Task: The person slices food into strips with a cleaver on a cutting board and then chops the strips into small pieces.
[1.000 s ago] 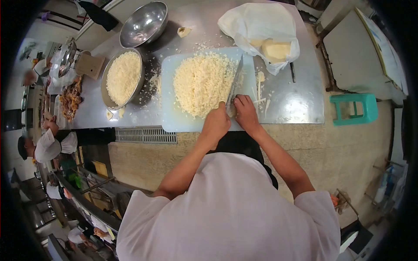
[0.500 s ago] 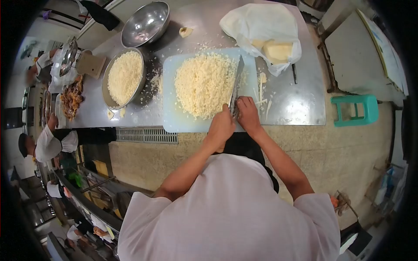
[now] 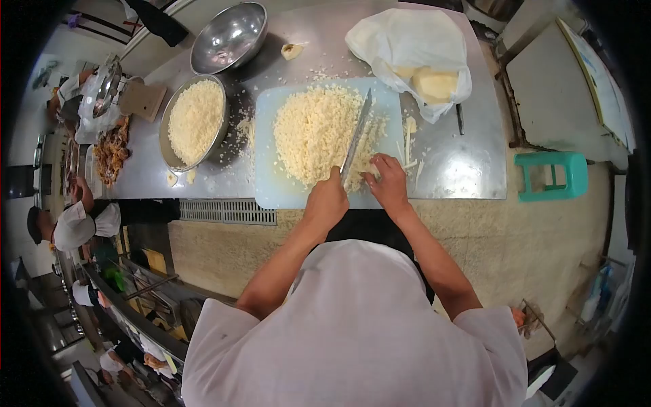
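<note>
My left hand (image 3: 327, 200) is closed round the handle of a long kitchen knife (image 3: 357, 129), whose blade points forward over the cutting board. Beside the blade, to its right, my right hand (image 3: 390, 182) has its thumb and fingers apart, near small chopped bits. A broad heap of finely chopped pale-yellow food (image 3: 308, 132) covers the middle of the light-blue cutting board (image 3: 266, 186). A smaller strip of it lies right of the knife. The knife handle is hidden in my left fist.
Left of the board, a metal bowl (image 3: 222, 139) holds more chopped food. Behind it tilts another metal bowl (image 3: 230, 41). A white plastic bag (image 3: 407, 34) with pale blocks (image 3: 434, 85) stands at the back right. A green stool (image 3: 573, 176) is on the floor; a co-worker (image 3: 74, 227) stands at left.
The knife has moved left, away from my right hand, and its blade now slants over the heap. My right hand has come off the blade, and its fingers have spread.
</note>
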Demonstrator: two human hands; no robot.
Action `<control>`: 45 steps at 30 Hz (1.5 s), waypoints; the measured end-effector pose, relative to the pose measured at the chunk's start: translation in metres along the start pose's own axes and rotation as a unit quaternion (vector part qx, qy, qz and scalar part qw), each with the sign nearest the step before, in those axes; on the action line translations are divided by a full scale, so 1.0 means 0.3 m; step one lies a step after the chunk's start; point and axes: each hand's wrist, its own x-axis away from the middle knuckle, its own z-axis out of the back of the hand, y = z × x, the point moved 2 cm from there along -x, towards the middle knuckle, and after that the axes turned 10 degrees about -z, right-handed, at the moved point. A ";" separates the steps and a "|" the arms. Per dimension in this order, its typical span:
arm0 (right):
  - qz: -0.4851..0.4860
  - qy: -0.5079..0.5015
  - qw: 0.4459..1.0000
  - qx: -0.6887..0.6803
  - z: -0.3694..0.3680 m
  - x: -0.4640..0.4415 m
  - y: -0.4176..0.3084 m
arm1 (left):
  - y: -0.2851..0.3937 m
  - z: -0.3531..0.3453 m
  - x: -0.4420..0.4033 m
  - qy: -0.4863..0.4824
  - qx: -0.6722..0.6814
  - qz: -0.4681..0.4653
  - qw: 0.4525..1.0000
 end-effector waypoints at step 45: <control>0.098 -0.012 0.993 -0.060 0.071 0.027 0.014 | -0.004 -0.073 -0.006 -0.017 0.016 -0.007 1.000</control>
